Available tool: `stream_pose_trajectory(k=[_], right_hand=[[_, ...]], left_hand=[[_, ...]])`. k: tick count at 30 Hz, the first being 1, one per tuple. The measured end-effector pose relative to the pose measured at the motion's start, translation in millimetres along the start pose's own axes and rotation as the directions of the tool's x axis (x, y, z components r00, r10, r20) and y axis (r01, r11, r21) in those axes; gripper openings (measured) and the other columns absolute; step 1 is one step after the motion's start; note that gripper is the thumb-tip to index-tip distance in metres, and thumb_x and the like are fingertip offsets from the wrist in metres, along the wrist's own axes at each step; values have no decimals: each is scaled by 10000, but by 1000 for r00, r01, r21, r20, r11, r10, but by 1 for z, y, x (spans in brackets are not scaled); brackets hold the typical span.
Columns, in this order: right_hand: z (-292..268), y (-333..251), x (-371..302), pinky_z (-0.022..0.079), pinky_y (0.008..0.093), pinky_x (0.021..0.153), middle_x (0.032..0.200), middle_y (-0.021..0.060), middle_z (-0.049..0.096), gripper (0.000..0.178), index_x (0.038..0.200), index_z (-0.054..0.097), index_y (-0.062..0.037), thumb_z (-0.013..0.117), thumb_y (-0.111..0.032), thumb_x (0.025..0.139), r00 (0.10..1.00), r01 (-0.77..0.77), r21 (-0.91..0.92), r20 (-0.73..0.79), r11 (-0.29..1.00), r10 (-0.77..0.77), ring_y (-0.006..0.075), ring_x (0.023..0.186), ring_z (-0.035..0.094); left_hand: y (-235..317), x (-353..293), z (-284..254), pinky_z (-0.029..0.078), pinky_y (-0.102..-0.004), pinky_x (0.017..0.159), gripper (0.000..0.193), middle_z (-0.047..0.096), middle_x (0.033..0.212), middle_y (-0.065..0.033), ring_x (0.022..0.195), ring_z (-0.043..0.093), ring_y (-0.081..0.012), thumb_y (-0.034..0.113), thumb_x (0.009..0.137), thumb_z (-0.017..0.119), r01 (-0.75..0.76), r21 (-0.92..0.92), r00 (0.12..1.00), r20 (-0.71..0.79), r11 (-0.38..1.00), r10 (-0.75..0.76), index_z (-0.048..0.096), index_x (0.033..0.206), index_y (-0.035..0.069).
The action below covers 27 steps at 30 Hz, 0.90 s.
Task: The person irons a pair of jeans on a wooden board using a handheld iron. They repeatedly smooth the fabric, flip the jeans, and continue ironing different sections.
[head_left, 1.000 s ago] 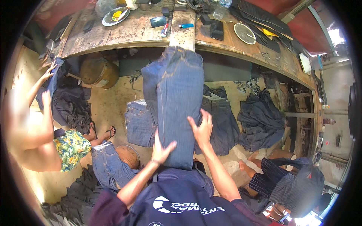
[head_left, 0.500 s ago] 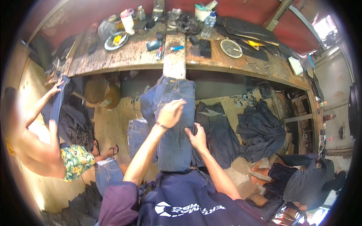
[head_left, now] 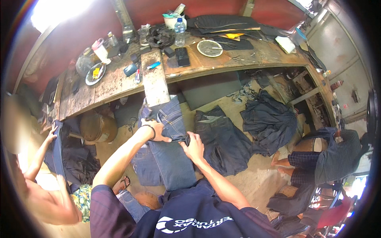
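A pair of blue jeans (head_left: 170, 164) stretches from the end of a narrow board (head_left: 155, 90) toward my lap, its upper part folded across. My left hand (head_left: 156, 131), a dark band at its wrist, is closed on the folded part, thumb pointing right. At the right edge of the same fold, my right hand (head_left: 193, 147) grips the denim between thumb and fingers. Some fingertips are hidden by the cloth. Another pair of blue jeans (head_left: 146, 166) lies below on the left, and dark jeans (head_left: 220, 139) lie to the right.
A worn wooden bench (head_left: 119, 89) spans the far side, bearing a phone (head_left: 182, 56), a water bottle (head_left: 179, 31) and a round plate (head_left: 210, 48). A dark denim heap (head_left: 268, 121) lies at right. One person (head_left: 59, 194) handles denim at left; another (head_left: 335, 156) sits at right.
My view has turned, shifting the bench leftward and tilting it. My left hand, earlier raised over the flat jeans with fingers stretched, now grips them; their upper part is now folded over.
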State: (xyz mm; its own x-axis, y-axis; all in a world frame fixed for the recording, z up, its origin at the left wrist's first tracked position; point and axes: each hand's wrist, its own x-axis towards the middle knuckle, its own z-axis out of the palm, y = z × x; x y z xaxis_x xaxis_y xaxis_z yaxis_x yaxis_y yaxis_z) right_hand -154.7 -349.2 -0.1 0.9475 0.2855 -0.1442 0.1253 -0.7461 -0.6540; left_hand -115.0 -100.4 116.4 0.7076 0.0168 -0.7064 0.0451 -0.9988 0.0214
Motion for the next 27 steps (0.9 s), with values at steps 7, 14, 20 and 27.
stream_pose_trajectory(k=[7, 14, 20, 27], right_hand=[[-4, -7, -1, 521, 587, 1055, 1441, 174, 623, 749, 1495, 616, -108, 766, -618, 967, 999, -29, -15, 21, 999, 29, 407, 1336, 631], [4, 0, -2, 522, 602, 1037, 1434, 197, 630, 738, 1503, 624, -104, 741, -618, 987, 999, 34, 3, -27, 999, -33, 415, 1306, 643], [2, -1, -3, 520, 567, 1067, 1443, 172, 628, 728, 1503, 618, -89, 815, -524, 953, 999, 38, -12, -24, 999, -39, 401, 1340, 630], [-6, -7, -3, 517, 577, 1077, 1467, 206, 613, 820, 1525, 596, -74, 814, -600, 935, 999, -40, 93, 34, 995, 37, 413, 1369, 614]], left_hand=[[-22, 54, 19, 251, -640, 1312, 1167, 440, 1701, -211, 1600, 390, -363, 818, 665, 886, -131, 34, 660, -743, 991, 113, 583, 1549, 119], [-15, 51, 52, 448, -513, 1194, 1276, 722, 1346, -242, 1296, 677, -388, 670, 730, 932, -167, -192, 746, -666, 967, -3, 382, 1650, -24], [-20, 41, 5, 563, -440, 1078, 1151, 748, 1329, -322, 1238, 744, -405, 867, 796, 737, -13, -240, 966, 249, 971, 75, 699, 1377, -126], [-27, 36, -1, 527, -442, 1134, 942, 704, 1452, -272, 1316, 696, -371, 634, 848, 843, -59, -488, 963, 201, 871, 178, 670, 1451, -68]])
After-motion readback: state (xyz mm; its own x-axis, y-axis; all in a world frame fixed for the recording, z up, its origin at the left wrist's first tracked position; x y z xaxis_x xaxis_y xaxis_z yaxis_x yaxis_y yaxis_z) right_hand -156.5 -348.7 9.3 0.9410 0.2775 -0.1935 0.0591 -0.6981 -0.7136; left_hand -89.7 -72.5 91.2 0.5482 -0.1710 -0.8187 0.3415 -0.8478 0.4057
